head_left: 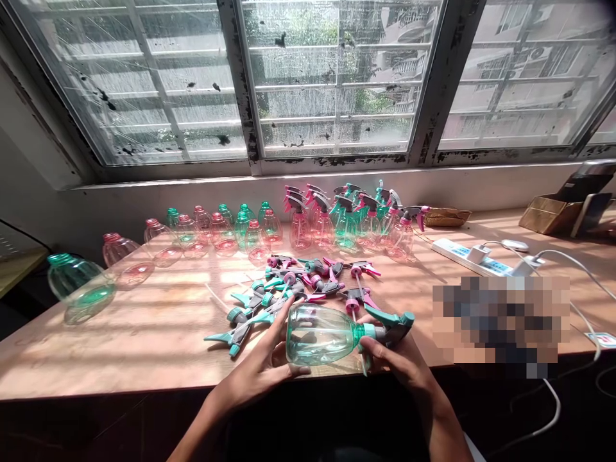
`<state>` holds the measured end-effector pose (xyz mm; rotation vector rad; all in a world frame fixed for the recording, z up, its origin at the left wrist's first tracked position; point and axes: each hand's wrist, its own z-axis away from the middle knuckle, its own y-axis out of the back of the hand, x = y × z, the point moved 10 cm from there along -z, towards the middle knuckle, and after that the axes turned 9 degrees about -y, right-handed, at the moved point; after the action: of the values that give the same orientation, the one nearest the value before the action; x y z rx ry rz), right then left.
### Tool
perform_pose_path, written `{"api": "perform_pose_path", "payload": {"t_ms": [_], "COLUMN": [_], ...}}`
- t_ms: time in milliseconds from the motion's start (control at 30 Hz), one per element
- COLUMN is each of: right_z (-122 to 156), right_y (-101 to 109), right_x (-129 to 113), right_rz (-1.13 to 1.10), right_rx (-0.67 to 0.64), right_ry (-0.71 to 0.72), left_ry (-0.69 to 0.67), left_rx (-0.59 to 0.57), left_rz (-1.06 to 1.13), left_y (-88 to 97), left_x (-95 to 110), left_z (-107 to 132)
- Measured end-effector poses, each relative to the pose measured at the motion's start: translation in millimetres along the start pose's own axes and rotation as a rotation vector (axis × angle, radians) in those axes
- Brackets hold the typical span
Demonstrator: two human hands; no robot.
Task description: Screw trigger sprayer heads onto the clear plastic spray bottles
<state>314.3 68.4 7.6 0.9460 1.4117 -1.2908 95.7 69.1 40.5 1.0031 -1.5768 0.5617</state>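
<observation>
A clear green spray bottle (320,337) is held on its side above the table's front edge, its neck pointing right. My left hand (269,359) is wrapped round the bottle's base. At the neck, the fingers of my right hand (394,356) close on a teal and grey spray head (389,324), which sits against the bottle mouth. Whether it is threaded on, I cannot tell. Just beyond my hands lies a pile of loose spray heads (283,282), teal and pink with grey bodies, some with thin tubes showing.
Open pink and green bottles (224,234) stand at the back left, a green bottle (79,285) at the far left. Several bottles with spray heads (346,224) stand below the window. On the right are a power strip (471,256), white cables, a cardboard box (551,215) and a blurred patch.
</observation>
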Motion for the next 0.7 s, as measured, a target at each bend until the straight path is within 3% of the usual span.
{"api": "perform_pose_path", "payload": {"t_ms": [267,400,700], "right_z": [-0.1,0.9,-1.4], "right_y": [1.6,-1.3,-1.3], "right_x": [1.0,2.8,2.1], "right_rz": [-0.026,-0.053,-0.038], "right_rx": [0.025,-0.001,-0.013], "right_ry": [-0.022,-0.036,-0.046], "left_ry": [0.026,0.066,-0.053], "left_rx": [0.005,0.017,-0.028], "left_rz": [-0.068,-0.222,-0.175], "left_y": [2.9,9.7,2.8], "left_x": [-5.5,-5.8,2.7], "left_z": [-1.4,2.0,-1.0]}}
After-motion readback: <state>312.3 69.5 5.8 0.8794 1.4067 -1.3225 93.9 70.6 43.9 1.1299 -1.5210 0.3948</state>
